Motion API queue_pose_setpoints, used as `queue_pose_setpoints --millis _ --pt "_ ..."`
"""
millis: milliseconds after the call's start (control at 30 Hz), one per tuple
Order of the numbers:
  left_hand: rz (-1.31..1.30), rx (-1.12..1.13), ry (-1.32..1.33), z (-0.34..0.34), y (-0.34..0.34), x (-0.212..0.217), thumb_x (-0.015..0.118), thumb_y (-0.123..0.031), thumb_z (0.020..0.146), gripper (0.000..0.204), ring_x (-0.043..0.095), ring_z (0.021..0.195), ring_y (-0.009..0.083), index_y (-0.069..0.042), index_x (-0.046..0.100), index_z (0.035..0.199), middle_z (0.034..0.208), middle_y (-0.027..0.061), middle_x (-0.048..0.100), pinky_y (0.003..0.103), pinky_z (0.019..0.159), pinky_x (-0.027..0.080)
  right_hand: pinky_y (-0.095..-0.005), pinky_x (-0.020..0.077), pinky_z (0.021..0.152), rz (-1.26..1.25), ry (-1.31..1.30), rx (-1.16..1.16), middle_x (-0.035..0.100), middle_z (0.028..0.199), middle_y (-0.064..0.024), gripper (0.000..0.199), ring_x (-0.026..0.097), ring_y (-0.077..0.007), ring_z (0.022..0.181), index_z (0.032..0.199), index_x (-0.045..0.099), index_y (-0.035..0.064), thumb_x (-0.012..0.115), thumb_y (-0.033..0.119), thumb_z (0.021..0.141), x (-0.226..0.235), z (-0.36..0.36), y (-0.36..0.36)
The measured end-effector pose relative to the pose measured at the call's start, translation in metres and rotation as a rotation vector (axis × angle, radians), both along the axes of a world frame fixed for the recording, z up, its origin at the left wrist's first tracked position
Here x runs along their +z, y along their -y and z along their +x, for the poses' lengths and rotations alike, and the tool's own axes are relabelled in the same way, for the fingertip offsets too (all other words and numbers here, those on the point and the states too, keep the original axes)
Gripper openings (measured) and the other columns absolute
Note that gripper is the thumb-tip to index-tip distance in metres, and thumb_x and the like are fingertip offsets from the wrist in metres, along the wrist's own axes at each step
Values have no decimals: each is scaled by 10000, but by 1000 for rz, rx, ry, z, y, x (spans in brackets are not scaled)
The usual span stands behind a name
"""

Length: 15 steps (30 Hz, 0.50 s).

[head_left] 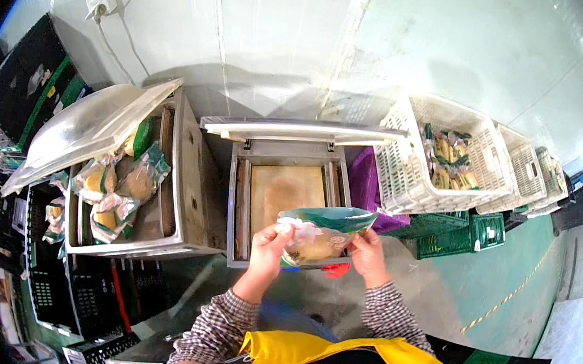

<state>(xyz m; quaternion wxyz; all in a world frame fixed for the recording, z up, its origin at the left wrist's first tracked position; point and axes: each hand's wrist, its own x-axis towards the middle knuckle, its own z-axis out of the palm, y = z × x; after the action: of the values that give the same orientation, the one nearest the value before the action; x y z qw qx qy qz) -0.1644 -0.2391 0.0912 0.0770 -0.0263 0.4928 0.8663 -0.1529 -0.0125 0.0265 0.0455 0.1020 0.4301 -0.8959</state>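
Both hands gripping one clear food pouch (321, 235) with green top: left hand (270, 246) pinched on its left edge, right hand (368, 253) on right edge. Held above open vacuum sealer chamber (283, 188), lid (297, 132) raised. Filled pouches (116, 189) in left sealer.

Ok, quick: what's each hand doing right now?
Left hand: closed on the left edge of the food pouch, above the open sealing machine.
Right hand: closed on the pouch's right edge.
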Motion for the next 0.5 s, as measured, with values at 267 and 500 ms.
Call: queue_pose_setpoints --millis 267,500 --pt "107 -85 208 -91 32 -99 529 -121 888 165 569 766 105 18 616 910 857 45 633 238 672 452 -318 463 728 -147 162 -212 604 878 -21 74 568 -156 813 910 601 50 574 78 847 -44 -48 44" --pt "-567 -249 221 -180 8 -158 542 -180 884 221 530 578 100 11 625 809 677 26 594 237 523 421 -303 442 716 -458 489 -382 593 790 29 65 560 -128 750 904 571 113 569 166 866 -143 -57 59"
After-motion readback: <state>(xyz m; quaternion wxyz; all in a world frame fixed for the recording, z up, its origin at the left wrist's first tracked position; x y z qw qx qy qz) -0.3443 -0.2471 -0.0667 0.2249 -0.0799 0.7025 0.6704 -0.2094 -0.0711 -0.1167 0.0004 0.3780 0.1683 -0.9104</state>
